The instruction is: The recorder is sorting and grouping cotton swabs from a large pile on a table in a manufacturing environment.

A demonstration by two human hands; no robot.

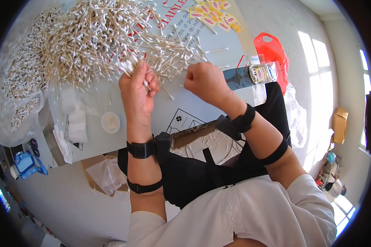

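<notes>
left hand (140, 82): one, thumb and curled fingers closed around a small bundle of white-tipped cotton swabs with thin tan stems (127, 66), heads gathered above the thumb. right hand (204, 80): one, clenched, knuckles up, near the loose edge of the swabs; whether anything lies inside the fist, cannot tell. large loose heap of white-tipped, tan-stemmed swabs (82, 41): one, spread over the smooth grey tabletop (97, 142), beyond the hands, stems crossing in every direction. clear plastic bag filled with similar swabs (27, 70): one, left of the heap. small round whitish lid or shallow dish (110, 122): one, just left of the left forearm. clear packet of swabs (261, 74): one, right of the right hand. yellow printed paper labels (212, 14): several, at the far edge. handling note, by judgement: a light pinch on the stems, clear of the cotton, keeps heads clean; heads are best levelled and stems parallel; stray crosswise swabs are best drawn out singly, without squeezing.
</notes>
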